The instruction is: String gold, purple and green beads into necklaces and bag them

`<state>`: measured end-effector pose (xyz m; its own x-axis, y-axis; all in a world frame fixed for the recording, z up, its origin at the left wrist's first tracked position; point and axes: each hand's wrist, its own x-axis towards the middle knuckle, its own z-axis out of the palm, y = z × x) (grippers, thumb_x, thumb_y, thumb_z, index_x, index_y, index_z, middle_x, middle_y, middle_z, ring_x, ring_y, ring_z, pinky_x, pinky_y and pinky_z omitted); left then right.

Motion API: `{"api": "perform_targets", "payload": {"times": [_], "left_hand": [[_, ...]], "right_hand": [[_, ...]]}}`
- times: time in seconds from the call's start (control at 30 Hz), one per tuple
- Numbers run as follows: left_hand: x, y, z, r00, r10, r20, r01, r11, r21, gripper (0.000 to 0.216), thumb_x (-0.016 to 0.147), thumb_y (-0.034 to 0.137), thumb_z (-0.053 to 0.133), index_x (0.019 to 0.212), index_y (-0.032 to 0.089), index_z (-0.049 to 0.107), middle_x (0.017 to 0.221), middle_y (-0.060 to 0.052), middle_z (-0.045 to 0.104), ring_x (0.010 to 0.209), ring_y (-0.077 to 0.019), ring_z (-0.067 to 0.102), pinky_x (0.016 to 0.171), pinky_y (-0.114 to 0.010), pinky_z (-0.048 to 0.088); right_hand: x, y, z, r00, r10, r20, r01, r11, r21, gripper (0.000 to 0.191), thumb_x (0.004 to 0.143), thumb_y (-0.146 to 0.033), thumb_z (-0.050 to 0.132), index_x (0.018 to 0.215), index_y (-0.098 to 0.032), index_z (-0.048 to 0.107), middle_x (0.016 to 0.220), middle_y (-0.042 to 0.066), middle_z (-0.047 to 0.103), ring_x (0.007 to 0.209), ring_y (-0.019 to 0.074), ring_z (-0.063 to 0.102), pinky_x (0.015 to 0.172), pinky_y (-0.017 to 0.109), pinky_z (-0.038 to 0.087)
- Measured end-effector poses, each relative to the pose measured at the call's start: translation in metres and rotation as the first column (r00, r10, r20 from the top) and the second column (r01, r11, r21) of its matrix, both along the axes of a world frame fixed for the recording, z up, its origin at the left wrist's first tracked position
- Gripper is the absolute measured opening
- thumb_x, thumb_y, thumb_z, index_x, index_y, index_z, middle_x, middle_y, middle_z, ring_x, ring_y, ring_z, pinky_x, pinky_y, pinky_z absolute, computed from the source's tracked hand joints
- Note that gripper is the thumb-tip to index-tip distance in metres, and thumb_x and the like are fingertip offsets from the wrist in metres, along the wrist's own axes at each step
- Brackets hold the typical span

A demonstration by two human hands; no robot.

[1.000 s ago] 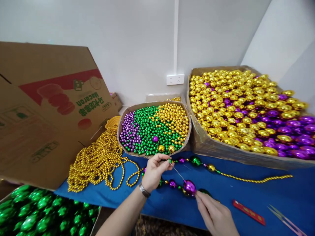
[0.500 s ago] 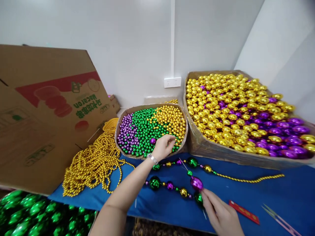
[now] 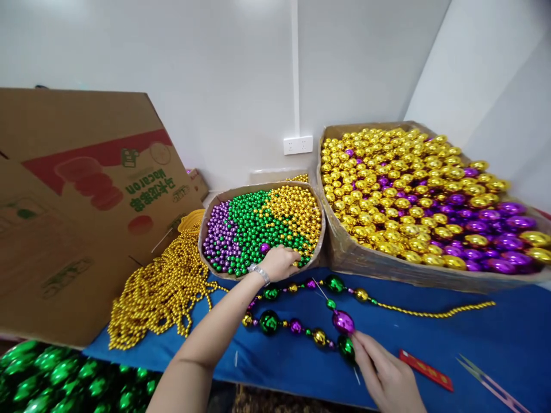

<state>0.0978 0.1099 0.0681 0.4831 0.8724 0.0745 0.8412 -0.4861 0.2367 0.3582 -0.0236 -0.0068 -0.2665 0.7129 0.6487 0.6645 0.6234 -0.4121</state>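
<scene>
My left hand reaches into the round cardboard tray of small purple, green and gold beads, fingers curled down onto the beads at its near edge; what they pinch is hidden. My right hand rests on the blue table cover, fingers closed on the thread just below a large purple bead and a green bead. That strand of mixed beads loops across the cover. A thin needle sticks up from the strand.
A large box of big gold and purple beads stands at the right. A pile of gold bead chains lies left of the tray. A cardboard box leans at left, green beads below. A red strip and tweezers lie right.
My left hand let go of the needle, moved up from the strand into the tray and settled on the beads. The right hand slid slightly right along the strand.
</scene>
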Motion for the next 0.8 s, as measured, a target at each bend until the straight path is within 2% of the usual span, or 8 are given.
{"api": "perform_targets", "payload": {"times": [0.07, 0.13, 0.17, 0.23, 0.3, 0.37, 0.6, 0.8], "left_hand": [[0.001, -0.005, 0.003, 0.993, 0.03, 0.118, -0.031, 0.999, 0.007, 0.022, 0.083, 0.027, 0.054, 0.1, 0.017, 0.062, 0.096, -0.01, 0.062, 0.09, -0.0234, 0.058, 0.082, -0.036, 0.044], [0.004, -0.013, 0.007, 0.914, 0.068, 0.4, -0.042, 0.996, -0.073, 0.025, 0.085, 0.028, 0.051, 0.106, 0.017, 0.058, 0.101, -0.01, 0.06, 0.09, -0.0204, 0.057, 0.081, -0.034, 0.045], [0.006, -0.018, 0.009, 0.821, 0.096, 0.564, -0.009, 0.988, -0.156, 0.027, 0.086, 0.03, 0.051, 0.109, 0.017, 0.056, 0.102, -0.009, 0.06, 0.089, -0.0186, 0.057, 0.079, -0.032, 0.046], [0.009, -0.029, 0.01, 0.575, 0.18, 0.798, 0.148, 0.936, -0.318, 0.033, 0.083, 0.032, 0.057, 0.113, 0.018, 0.053, 0.105, -0.007, 0.059, 0.086, -0.016, 0.057, 0.075, -0.03, 0.047], [0.013, -0.04, 0.008, 0.369, 0.271, 0.889, 0.297, 0.872, -0.389, 0.04, 0.077, 0.029, 0.066, 0.112, 0.018, 0.052, 0.107, -0.008, 0.06, 0.086, -0.0153, 0.057, 0.074, -0.028, 0.047], [0.015, -0.049, 0.006, 0.256, 0.328, 0.909, 0.357, 0.842, -0.404, 0.041, 0.071, 0.026, 0.072, 0.107, 0.016, 0.056, 0.107, -0.009, 0.061, 0.085, -0.0149, 0.057, 0.073, -0.026, 0.046], [0.012, -0.059, 0.0, 0.186, 0.395, 0.899, 0.399, 0.806, -0.437, 0.04, 0.066, 0.024, 0.077, 0.104, 0.014, 0.066, 0.103, -0.009, 0.063, 0.081, -0.0134, 0.057, 0.071, -0.024, 0.043], [0.009, -0.059, -0.001, 0.263, 0.357, 0.896, 0.377, 0.817, -0.436, 0.04, 0.066, 0.026, 0.076, 0.104, 0.015, 0.067, 0.106, -0.009, 0.063, 0.087, -0.0155, 0.057, 0.073, -0.024, 0.043]], "right_hand": [[-0.001, 0.0, 0.001, 1.0, 0.004, 0.004, -0.004, 1.0, 0.007, 0.027, 0.093, -0.028, 0.041, 0.094, -0.017, 0.066, 0.083, 0.005, 0.073, 0.071, 0.0161, 0.071, 0.066, 0.021, 0.056], [-0.001, 0.0, 0.003, 1.0, 0.006, 0.004, -0.006, 1.0, 0.017, 0.026, 0.093, -0.027, 0.041, 0.094, -0.016, 0.065, 0.083, 0.006, 0.073, 0.071, 0.016, 0.071, 0.066, 0.02, 0.056], [-0.001, 0.0, 0.004, 1.0, 0.006, 0.003, -0.006, 1.0, 0.021, 0.026, 0.093, -0.027, 0.042, 0.093, -0.016, 0.065, 0.083, 0.006, 0.073, 0.071, 0.016, 0.071, 0.066, 0.02, 0.056], [0.0, 0.0, 0.006, 1.0, 0.007, -0.005, -0.007, 1.0, 0.028, 0.025, 0.093, -0.027, 0.043, 0.093, -0.016, 0.065, 0.083, 0.006, 0.073, 0.071, 0.0163, 0.071, 0.066, 0.021, 0.057], [0.0, 0.0, 0.007, 1.0, 0.012, -0.014, -0.012, 1.0, 0.026, 0.024, 0.092, -0.027, 0.043, 0.093, -0.017, 0.066, 0.084, 0.006, 0.073, 0.072, 0.0167, 0.071, 0.066, 0.021, 0.057], [0.0, 0.0, 0.007, 1.0, 0.018, -0.017, -0.018, 1.0, 0.017, 0.025, 0.092, -0.027, 0.044, 0.095, -0.017, 0.066, 0.085, 0.006, 0.073, 0.073, 0.0172, 0.071, 0.066, 0.022, 0.057], [0.0, -0.002, 0.005, 1.0, 0.015, 0.023, -0.015, 0.999, 0.028, 0.026, 0.092, -0.027, 0.043, 0.095, -0.017, 0.067, 0.087, 0.006, 0.073, 0.076, 0.0181, 0.071, 0.069, 0.024, 0.057], [0.001, -0.001, 0.006, 0.998, 0.006, 0.067, -0.01, 0.999, 0.053, 0.028, 0.093, -0.027, 0.04, 0.094, -0.016, 0.067, 0.085, 0.006, 0.073, 0.075, 0.0177, 0.071, 0.067, 0.023, 0.057]]}}
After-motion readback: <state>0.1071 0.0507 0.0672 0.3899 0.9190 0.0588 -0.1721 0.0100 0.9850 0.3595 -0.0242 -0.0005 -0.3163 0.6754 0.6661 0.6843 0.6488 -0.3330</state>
